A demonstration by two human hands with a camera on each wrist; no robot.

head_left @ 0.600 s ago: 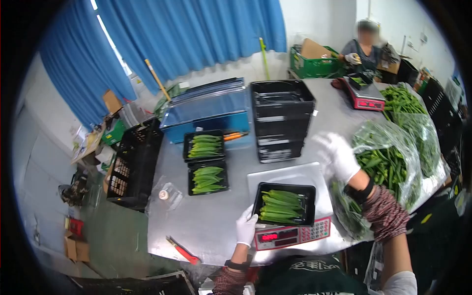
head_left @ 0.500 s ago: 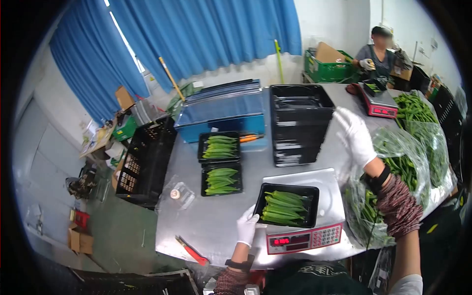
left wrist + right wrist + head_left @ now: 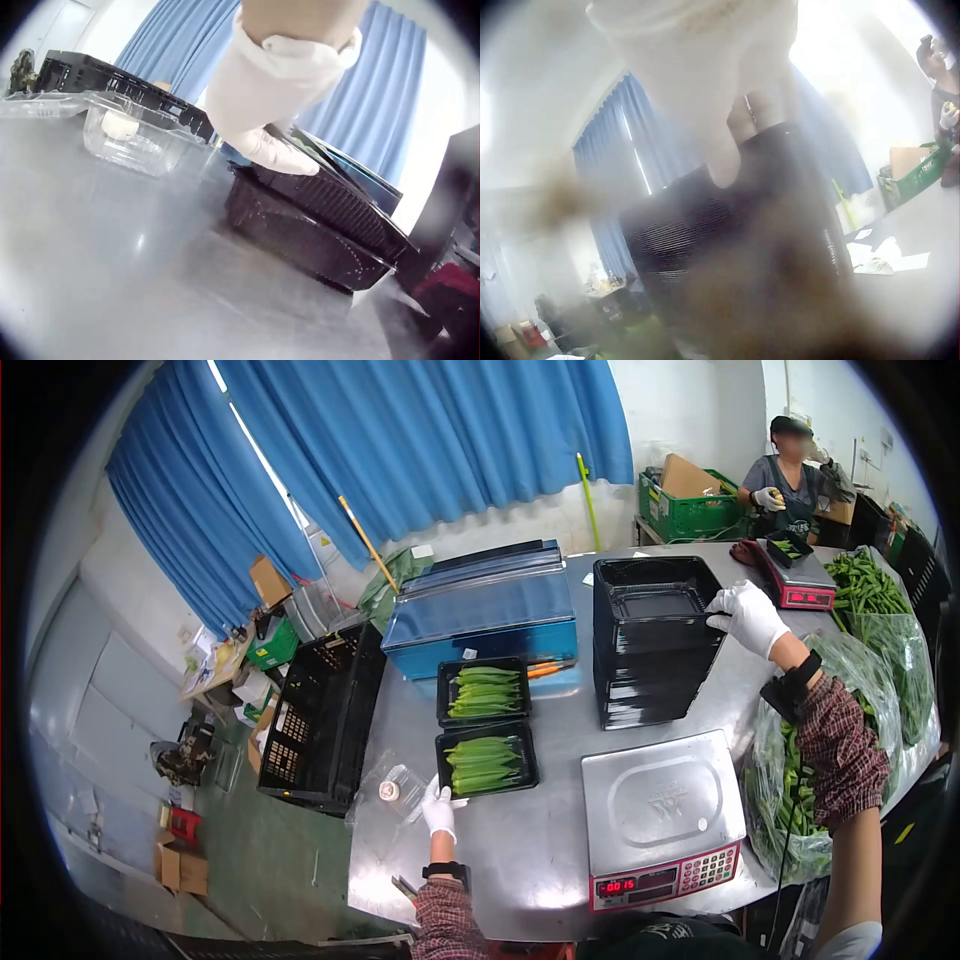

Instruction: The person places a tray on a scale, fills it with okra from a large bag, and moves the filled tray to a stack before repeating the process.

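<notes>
My left hand (image 3: 438, 809) holds the near left corner of a black tray (image 3: 530, 781) of green okra (image 3: 483, 764). In the left wrist view, the gloved fingers (image 3: 281, 153) curl over the rim of this tray (image 3: 341, 201), which lies on another black tray (image 3: 300, 244). Behind it in the head view is a second okra tray (image 3: 443, 695). My right hand (image 3: 748, 618) grips the right rim of a tall stack of black trays (image 3: 655, 670); in the right wrist view, its thumb and fingers pinch the stack's edge (image 3: 757, 161).
A scale (image 3: 660, 800) with red digits stands at the near right, bags of green vegetables (image 3: 880, 690) beyond it. Behind the okra trays is a blue bin (image 3: 490, 615); a black crate (image 3: 325, 710) stands left. At the back right a person (image 3: 790, 480) is near another scale (image 3: 805, 585).
My left hand has moved the okra tray left off the scale, onto the nearer tray. My right hand has come to the stack and taken hold of its rim. The view has shifted.
</notes>
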